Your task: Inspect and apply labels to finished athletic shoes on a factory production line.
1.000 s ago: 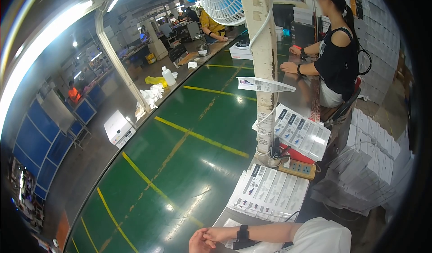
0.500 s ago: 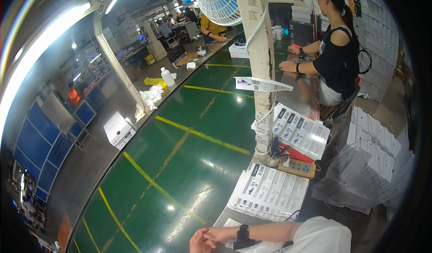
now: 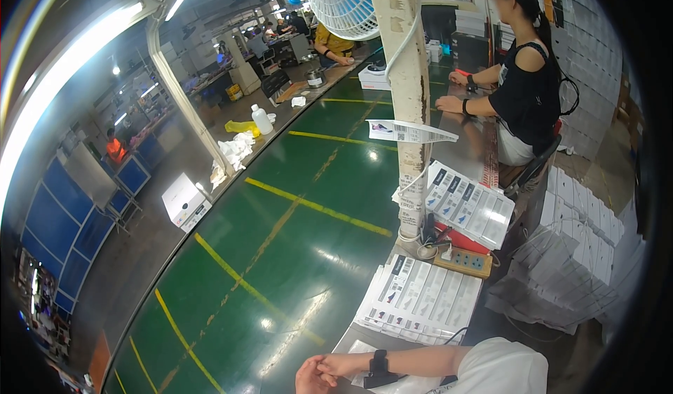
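At the lower edge my right hand (image 3: 332,368) and my left hand (image 3: 306,377) rest together, touching, with their fingers curled in. No object shows in either of them. A black band (image 3: 379,366) circles my right wrist, and a white sleeve covers the upper arm. My left forearm is out of the picture. Close beyond my right forearm lies a stack of flat white printed box sheets (image 3: 420,297), with blue and purple shoe pictures on them. The green belt table (image 3: 294,254), marked with yellow lines, stretches to the left of my hands.
A peeling pillar (image 3: 409,99) stands by a socket strip (image 3: 463,261) and more printed sheets (image 3: 468,205). A fan (image 3: 343,12) hangs above. A co-worker in black (image 3: 526,78) sits at the far right. White boxes (image 3: 568,254) are piled at right. A white bottle (image 3: 261,119) stands across the belt.
The view has shifted very slightly, so the pillar and belt lines appear a little further right. My hands stay in the same pose.
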`<control>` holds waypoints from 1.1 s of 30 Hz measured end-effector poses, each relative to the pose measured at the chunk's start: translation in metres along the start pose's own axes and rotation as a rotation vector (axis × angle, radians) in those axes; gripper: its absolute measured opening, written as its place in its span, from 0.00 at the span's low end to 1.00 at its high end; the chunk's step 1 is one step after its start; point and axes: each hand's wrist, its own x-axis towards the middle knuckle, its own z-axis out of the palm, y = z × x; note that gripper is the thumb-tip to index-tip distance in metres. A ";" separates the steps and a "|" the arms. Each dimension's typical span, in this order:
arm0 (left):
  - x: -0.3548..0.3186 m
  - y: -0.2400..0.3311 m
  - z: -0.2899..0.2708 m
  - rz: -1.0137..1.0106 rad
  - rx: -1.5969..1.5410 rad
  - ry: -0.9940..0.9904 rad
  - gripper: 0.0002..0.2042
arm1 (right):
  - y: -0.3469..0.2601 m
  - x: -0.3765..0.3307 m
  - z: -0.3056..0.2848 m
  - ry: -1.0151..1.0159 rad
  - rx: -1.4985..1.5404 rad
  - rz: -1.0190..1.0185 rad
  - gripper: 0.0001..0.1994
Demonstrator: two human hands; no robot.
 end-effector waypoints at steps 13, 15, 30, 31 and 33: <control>-0.001 0.001 0.000 0.013 0.004 -0.021 0.11 | 0.004 0.003 -0.001 -0.005 0.083 -0.044 0.10; -0.001 0.001 -0.001 0.017 0.002 -0.027 0.11 | 0.003 0.003 0.000 -0.015 0.079 -0.053 0.10; 0.027 -0.010 -0.047 0.037 -0.102 -0.220 0.14 | 0.009 0.005 -0.005 0.011 -0.005 -0.068 0.10; 0.027 -0.010 -0.047 0.035 -0.110 -0.225 0.14 | 0.011 0.007 -0.005 0.021 0.022 -0.055 0.10; 0.026 -0.010 -0.046 0.035 -0.117 -0.229 0.14 | 0.013 0.009 -0.005 0.030 0.049 -0.043 0.10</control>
